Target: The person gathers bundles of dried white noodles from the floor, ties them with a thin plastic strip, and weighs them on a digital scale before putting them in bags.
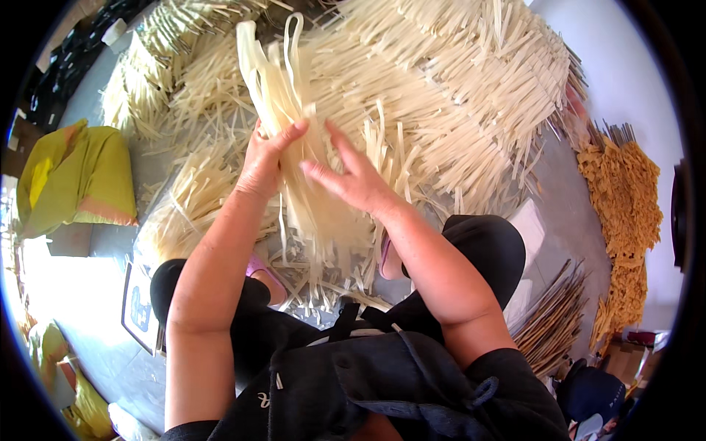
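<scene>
"What step is in hand?"

"It looks like gathering and straightening: the left hand (263,158) grips a bundle of pale strips (276,92), the thumb lying across it."

"And the right hand (357,180)?"

"Open, fingers spread and slightly blurred. Whether a fingertip touches the strips, one cannot tell."

"Where is the bundle from each hand?"

"Inside the left one's grip, its looped end rising towards twelve o'clock and its loose ends hanging towards five, blurred. From the right hand, it lies at about ten o'clock, just beside it."

"What does the next move call for?"

"Probably a steady left grip while the right hand draws the stray ends together, without catching the loose strips (471,95) heaped at one o'clock."

"Anything else nearby?"

"A yellow-green sack (103,173) at ten o'clock, dark sticks (551,312) at four."
</scene>
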`<action>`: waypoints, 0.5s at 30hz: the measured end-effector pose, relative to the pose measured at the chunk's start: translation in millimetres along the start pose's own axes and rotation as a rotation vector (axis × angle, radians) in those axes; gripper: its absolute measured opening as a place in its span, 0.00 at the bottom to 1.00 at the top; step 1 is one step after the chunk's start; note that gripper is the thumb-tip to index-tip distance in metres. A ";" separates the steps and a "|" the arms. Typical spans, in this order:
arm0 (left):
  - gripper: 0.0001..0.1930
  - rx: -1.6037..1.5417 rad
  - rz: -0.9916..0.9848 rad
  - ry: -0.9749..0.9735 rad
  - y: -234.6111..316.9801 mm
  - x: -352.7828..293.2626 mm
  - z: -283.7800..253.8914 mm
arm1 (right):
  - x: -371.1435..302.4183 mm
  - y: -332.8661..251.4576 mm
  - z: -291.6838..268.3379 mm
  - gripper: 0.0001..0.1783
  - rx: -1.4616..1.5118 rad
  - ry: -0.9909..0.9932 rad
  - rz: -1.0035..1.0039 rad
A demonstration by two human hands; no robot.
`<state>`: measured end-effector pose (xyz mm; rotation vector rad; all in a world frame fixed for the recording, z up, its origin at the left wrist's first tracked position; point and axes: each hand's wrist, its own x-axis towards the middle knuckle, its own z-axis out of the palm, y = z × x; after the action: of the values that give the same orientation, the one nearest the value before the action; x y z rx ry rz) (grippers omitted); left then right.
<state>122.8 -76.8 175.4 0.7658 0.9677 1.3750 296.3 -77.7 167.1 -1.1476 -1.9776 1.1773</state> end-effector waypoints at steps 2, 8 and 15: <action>0.32 -0.019 -0.009 0.041 22.5 -13.9 12.0 | -6.2 -29.1 4.7 0.42 0.202 -0.118 -0.143; 0.34 0.016 -0.017 0.031 14.0 -53.5 13.7 | -22.8 -73.2 17.9 0.37 -0.223 -0.133 0.111; 0.25 -0.180 -0.136 0.025 14.4 -48.3 -1.1 | -11.5 -104.4 -24.3 0.36 -0.463 -0.020 -0.045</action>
<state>118.1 -123.8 193.2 0.5390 0.8858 1.3348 280.8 -103.8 270.6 -1.3029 -2.3513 0.7253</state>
